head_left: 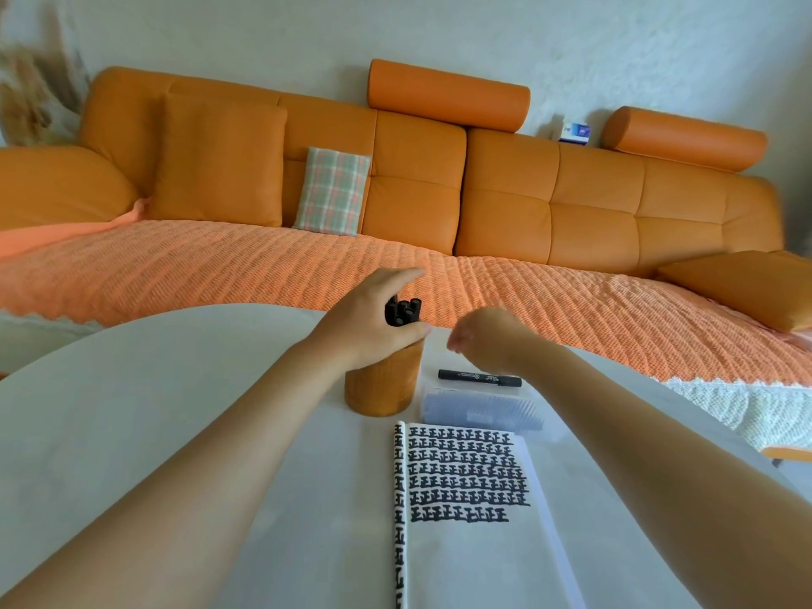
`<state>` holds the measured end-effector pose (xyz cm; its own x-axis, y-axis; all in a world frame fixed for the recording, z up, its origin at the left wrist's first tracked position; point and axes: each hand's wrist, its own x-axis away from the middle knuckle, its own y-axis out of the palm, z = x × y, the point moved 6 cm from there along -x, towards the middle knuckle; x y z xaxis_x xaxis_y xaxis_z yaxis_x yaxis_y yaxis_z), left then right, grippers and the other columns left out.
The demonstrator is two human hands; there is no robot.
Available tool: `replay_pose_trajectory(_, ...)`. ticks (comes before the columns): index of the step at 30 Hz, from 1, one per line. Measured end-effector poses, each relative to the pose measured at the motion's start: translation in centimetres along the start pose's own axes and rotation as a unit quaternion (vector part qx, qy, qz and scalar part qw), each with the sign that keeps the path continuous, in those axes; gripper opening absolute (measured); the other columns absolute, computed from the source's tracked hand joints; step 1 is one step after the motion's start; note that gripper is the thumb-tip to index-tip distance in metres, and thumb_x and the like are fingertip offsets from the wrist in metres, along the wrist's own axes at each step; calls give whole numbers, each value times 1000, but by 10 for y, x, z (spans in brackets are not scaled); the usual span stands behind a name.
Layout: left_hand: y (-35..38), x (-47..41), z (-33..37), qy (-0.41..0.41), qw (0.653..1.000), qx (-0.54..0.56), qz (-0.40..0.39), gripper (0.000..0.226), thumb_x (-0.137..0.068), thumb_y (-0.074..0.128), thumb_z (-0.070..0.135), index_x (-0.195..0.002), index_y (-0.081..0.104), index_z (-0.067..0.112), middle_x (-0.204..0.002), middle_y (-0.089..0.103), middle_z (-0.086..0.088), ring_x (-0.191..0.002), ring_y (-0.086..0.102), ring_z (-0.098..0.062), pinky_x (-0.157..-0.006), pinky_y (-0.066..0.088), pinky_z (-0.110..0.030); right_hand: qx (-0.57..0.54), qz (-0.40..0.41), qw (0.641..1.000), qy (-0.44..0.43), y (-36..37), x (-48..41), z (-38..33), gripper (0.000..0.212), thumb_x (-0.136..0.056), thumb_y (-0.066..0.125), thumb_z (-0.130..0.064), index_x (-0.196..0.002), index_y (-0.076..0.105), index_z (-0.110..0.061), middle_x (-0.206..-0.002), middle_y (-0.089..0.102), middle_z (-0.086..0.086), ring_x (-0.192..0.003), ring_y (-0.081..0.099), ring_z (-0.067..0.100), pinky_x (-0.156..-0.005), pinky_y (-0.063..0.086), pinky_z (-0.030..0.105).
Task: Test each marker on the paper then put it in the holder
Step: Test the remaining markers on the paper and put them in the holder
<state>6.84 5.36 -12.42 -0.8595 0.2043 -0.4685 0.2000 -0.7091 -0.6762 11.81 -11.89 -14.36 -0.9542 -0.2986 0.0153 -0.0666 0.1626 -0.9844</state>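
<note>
Left grip: your left hand (pixel 373 320) is spread around the bunch of black markers (pixel 403 310), fingers stretched over their far side, thumb at the holder's rim.
Right grip: your right hand (pixel 483 340) hovers with fingers curled in; it is blurred, so you cannot tell whether they pinch anything.
Holder: the orange holder (pixel 381 389) stands upright on the desk (pixel 175 410), the bunch sticking out of its top.
Loose marker: one black marker (pixel 479 379) lies flat on the desk just below your right hand, right of the holder.
Plastic sleeve: a clear sleeve (pixel 479 410) lies between that marker and the paper.
Paper: the paper (pixel 474 547) lies nearest you, its upper part filled with rows of black marks.
Beyond: an orange sofa (pixel 505 204).
</note>
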Motion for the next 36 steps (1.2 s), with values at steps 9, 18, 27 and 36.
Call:
replay_pose_trajectory(9,5,-8,-5,-2,997,-62,35,21,-85,65,39,-102,62,27,-107,48,9,-101,49,-12,-80,42,-25,77,-53,996,3,25,5,20,46,-90,48,0,-120,69,-29,-130,61,0,-116,58,22,-90,54,33)
replay_pose_trajectory(18,6,-6,-1,27,996,-63,58,11,-95,54,30,-99,64,27,-104,56,11,-104,47,-12,-83,39,-26,112,-88,988,-54,31,2,10,21,-91,64,-28,-110,74,-26,-105,69,-6,-91,60,15,-81,50,26)
replay_pose_trajectory(27,-2,-3,16,45,981,-190,20,48,-79,63,59,-120,57,33,-119,54,11,-114,43,-15,-88,39,-33,-29,109,990,-90,-21,52,12,16,-81,59,-17,-88,50,-28,-70,60,-4,-53,48,13,-46,39,30)
replay_pose_trajectory(36,23,23,85,203,966,-148,54,29,-91,58,31,-116,62,18,-109,58,7,-105,50,-13,-93,43,-33,-197,197,957,-79,-21,118,42,30,-94,59,-15,-118,67,-31,-86,64,-20,-70,57,-2,-65,42,11)
